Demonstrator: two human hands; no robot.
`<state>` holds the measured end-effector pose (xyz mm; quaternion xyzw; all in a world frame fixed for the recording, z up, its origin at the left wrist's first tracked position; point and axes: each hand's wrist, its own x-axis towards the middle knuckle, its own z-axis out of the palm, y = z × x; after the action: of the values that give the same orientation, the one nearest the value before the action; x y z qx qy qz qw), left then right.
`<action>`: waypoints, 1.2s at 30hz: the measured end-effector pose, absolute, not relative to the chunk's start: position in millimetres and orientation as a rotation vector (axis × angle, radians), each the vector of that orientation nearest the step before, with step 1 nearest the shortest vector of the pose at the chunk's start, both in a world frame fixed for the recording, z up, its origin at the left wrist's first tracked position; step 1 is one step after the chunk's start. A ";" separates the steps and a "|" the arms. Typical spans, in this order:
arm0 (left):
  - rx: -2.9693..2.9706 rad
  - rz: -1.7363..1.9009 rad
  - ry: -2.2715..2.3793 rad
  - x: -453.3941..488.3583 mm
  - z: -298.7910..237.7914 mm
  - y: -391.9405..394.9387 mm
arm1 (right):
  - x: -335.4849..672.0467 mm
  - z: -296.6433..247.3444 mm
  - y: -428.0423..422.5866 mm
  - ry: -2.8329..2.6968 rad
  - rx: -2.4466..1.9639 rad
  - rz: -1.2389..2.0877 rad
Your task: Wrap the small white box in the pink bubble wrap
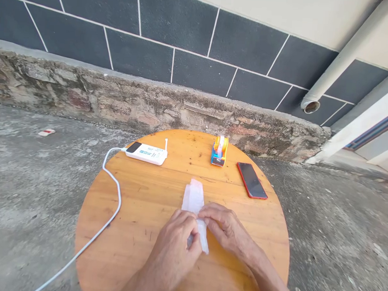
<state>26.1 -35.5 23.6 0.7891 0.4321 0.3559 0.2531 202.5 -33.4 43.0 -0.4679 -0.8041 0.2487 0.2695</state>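
Observation:
A thin white tissue [194, 195], folded into a long narrow strip, lies on the round wooden table in front of me. Across its middle, my left hand [180, 237] is closed, with its fingers curled onto the near part. My right hand [225, 226] meets it from the right, fingertips pinched together at the tissue's edge. The two hands almost touch over the strip, and they hide part of its centre. Its far end sticks out beyond my fingers in two slightly offset layers, while a near corner shows below them.
On the round wooden table [139, 211] stand a white power bank [147, 153] with a white cable [118, 189], an orange and blue tape dispenser [220, 151], and a red-edged phone [252, 180]. Behind are a stone-based wall [144, 104] and a drainpipe [332, 74].

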 end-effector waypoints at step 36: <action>1.980 0.965 1.013 -2.1 26.5 -34.5 | 186.7 43.2 -71.3 -2.491 -1.308 0.091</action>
<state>-2.1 -34.5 26.5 0.7647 0.3911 0.3728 0.3511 186.7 -71.3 43.2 -0.4585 -0.8731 0.0319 0.1625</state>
